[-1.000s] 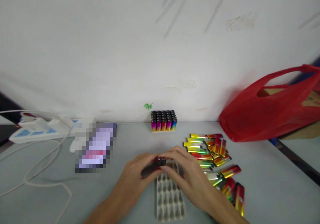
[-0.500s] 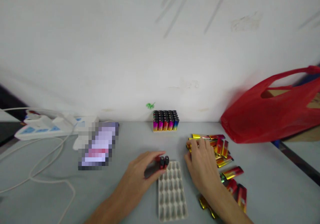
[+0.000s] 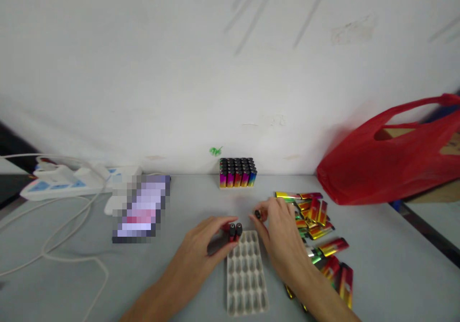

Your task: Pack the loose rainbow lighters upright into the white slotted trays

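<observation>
My left hand (image 3: pixel 204 245) is closed on two lighters (image 3: pixel 235 232), held side by side with their black tops up over the far left corner of a pale slotted tray (image 3: pixel 247 283). Between the thumb and fingers of my right hand (image 3: pixel 278 231) is another lighter (image 3: pixel 258 214), its dark end pointing toward my left hand; the rest of it is hidden. The oval slots I can see in the tray hold nothing. Shiny red, gold and green lighters (image 3: pixel 323 216) lie in a loose pile to the right, partly behind my right hand and forearm.
Against the wall stands a block of upright lighters (image 3: pixel 237 173) with black tops. A phone (image 3: pixel 143 209), blurred out, leans at the left near a white power strip (image 3: pixel 68 185) and loose cables (image 3: pixel 72 259). A red bag (image 3: pixel 388 164) sits at the back right.
My right hand has come left from the pile toward the tray and now has a lighter in its fingers. My left hand stays in place with its two lighters.
</observation>
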The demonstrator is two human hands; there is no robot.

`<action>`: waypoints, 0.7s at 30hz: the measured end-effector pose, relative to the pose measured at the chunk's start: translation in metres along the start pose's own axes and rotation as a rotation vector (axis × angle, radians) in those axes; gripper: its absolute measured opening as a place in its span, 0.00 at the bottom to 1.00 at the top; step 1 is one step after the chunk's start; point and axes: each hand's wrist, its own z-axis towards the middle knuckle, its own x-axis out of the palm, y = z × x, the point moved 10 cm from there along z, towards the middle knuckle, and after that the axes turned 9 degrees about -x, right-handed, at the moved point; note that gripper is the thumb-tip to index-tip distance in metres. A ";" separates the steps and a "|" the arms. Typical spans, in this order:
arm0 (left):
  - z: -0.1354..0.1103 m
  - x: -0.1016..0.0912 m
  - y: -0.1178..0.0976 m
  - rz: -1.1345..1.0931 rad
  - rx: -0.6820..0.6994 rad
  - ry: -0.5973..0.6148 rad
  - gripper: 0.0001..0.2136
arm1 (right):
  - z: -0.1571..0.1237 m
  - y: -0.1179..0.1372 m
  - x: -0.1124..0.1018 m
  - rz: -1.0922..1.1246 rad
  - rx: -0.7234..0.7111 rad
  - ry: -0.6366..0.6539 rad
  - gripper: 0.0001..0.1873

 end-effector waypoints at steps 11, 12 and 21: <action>0.001 0.003 -0.002 -0.015 -0.021 0.040 0.15 | -0.021 -0.043 0.032 1.501 0.838 -0.208 0.19; 0.001 0.003 -0.003 -0.016 -0.022 0.045 0.15 | -0.019 -0.039 0.036 1.631 0.877 -0.192 0.18; 0.002 0.002 -0.006 -0.007 -0.010 0.046 0.14 | -0.013 -0.006 0.034 1.815 0.804 0.018 0.12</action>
